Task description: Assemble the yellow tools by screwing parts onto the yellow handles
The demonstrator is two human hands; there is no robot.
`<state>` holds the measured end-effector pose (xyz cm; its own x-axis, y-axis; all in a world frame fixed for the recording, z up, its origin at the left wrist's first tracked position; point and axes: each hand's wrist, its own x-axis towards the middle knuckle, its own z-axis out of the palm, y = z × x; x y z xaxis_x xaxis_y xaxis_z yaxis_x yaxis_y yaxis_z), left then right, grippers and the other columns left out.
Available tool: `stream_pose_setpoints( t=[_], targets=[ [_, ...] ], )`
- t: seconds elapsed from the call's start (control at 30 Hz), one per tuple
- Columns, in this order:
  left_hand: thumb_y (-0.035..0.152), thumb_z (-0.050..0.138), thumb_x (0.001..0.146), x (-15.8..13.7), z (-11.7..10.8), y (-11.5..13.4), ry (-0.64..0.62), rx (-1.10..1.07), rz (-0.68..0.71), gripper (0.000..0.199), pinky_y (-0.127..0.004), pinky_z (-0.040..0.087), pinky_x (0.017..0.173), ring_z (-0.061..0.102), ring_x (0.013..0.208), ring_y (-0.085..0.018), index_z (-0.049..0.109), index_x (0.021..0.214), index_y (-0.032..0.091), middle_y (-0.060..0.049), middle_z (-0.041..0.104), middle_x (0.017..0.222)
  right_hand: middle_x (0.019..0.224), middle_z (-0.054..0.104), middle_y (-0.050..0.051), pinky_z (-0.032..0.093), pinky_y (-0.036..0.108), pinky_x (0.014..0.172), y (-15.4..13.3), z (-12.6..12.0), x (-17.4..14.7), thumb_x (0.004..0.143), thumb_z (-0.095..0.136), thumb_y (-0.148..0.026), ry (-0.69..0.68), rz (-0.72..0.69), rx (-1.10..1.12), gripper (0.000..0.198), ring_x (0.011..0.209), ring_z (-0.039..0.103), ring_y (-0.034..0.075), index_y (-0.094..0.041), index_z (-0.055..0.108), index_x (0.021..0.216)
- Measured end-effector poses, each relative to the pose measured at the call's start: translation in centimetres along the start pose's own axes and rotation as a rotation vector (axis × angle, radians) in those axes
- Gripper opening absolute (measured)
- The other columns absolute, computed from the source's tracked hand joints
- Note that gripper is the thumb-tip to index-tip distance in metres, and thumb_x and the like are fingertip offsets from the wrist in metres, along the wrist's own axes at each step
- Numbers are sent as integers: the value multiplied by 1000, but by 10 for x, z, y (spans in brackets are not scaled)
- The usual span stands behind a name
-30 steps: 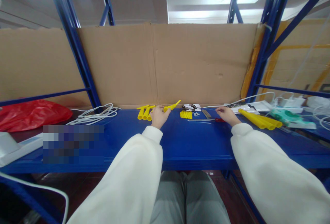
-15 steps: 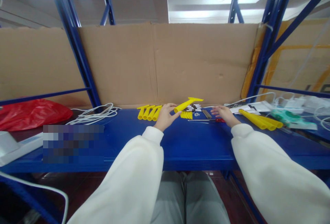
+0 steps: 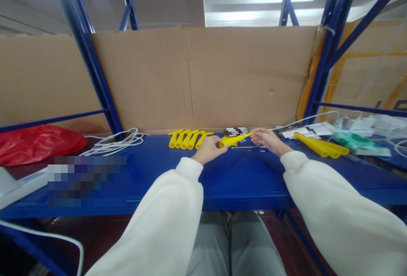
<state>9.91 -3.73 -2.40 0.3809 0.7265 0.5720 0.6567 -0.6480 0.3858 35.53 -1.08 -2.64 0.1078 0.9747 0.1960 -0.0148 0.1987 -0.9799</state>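
Observation:
My left hand (image 3: 210, 149) is closed on the wide round end of a yellow tapered plastic handle (image 3: 234, 139), just above the blue tabletop. The handle's narrow end points right, where the fingertips of my right hand (image 3: 267, 138) pinch it. Beside my left hand lies a row of several similar yellow handles (image 3: 182, 140) with T-shaped heads pointing away. Black-and-white striped strips (image 3: 235, 132) are stacked behind the held handle. A thin screwdriver-like tool (image 3: 246, 147) lies below my right hand, its right end partly hidden.
More yellow tapered pieces (image 3: 318, 146) lie right of my right hand, beside a green-and-white object (image 3: 358, 143) and white cables. To the left are a coiled white cable (image 3: 116, 141), a red plastic bag (image 3: 41, 140) and a power strip (image 3: 27, 185). A cardboard panel (image 3: 203, 81) stands behind.
My left hand has lowered the yellow handle and levelled it. My right hand has moved left and closed on its narrow end. The view has shifted slightly.

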Motion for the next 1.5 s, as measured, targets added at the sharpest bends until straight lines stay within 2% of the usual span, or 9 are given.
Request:
stream_pose_setpoints(
  t=[0.17, 0.3, 0.6, 0.87, 1.0, 1.13, 1.27, 1.4, 1.5],
  targets=[
    [28, 69, 73, -1, -1, 6, 21, 3, -55, 16, -30, 51, 71, 65, 78, -20, 65, 84, 17, -3, 68, 80, 62, 66, 1, 55, 22, 62, -7, 16, 11, 85, 60, -8, 108, -93, -48, 18, 58, 66, 12, -20, 52, 74],
    [18, 66, 72, -3, 1, 8, 12, -34, -87, 25, -31, 52, 79, 66, 88, -20, 61, 96, 18, -4, 70, 93, 59, 64, -1, 56, 23, 59, -15, 37, 17, 81, 54, -1, 125, -53, 39, 20, 53, 63, 11, -20, 51, 78],
    [14, 64, 72, -3, 5, 1, -71, 62, -143, 58, -35, 51, 90, 66, 105, -26, 53, 129, 17, -10, 70, 112, 61, 67, 1, 51, 21, 54, 2, 70, -5, 74, 62, -3, -200, 28, 57, 15, 48, 56, 9, -16, 66, 80],
    [18, 60, 76, -3, 1, -1, -124, 92, -144, 51, -33, 52, 82, 69, 91, -26, 62, 126, 14, -7, 73, 92, 59, 66, -3, 40, 16, 46, 6, 58, -10, 73, 68, -10, -333, -57, -208, 15, 49, 53, 8, -18, 75, 83],
    [21, 62, 75, -3, 1, 0, -153, 98, -162, 47, -33, 52, 80, 69, 87, -26, 66, 121, 15, -6, 72, 86, 65, 70, -1, 43, 18, 50, 9, 53, -5, 73, 70, -15, -347, -111, -309, 15, 52, 53, 8, -18, 77, 85],
    [22, 67, 73, -5, 3, 0, -188, 103, -164, 44, -32, 52, 78, 69, 85, -26, 70, 117, 19, -4, 72, 82, 74, 74, 1, 52, 26, 67, 12, 40, 9, 72, 68, -13, -219, -226, -462, 10, 63, 62, 13, -19, 77, 75],
    [23, 68, 74, -5, 3, -1, -229, 102, -178, 43, -31, 52, 78, 70, 87, -25, 70, 117, 19, -5, 74, 89, 85, 76, 7, 51, 33, 86, 11, 16, 19, 75, 61, -11, 75, -285, -802, 16, 87, 69, 23, -18, 76, 75],
    [25, 65, 78, -6, 0, 1, -282, 126, -172, 44, -31, 52, 84, 68, 99, -26, 67, 122, 20, -7, 73, 109, 99, 75, 12, 47, 41, 90, 10, -6, 18, 80, 59, -18, 329, -93, -1122, 19, 104, 66, 30, -20, 77, 86],
    [27, 63, 80, -7, -3, 4, -316, 145, -167, 45, -32, 51, 89, 65, 108, -27, 66, 125, 20, -8, 70, 120, 105, 72, 15, 42, 47, 94, 12, -10, 16, 84, 58, -27, 410, 0, -1257, 20, 111, 61, 33, -19, 76, 89]
  ],
)
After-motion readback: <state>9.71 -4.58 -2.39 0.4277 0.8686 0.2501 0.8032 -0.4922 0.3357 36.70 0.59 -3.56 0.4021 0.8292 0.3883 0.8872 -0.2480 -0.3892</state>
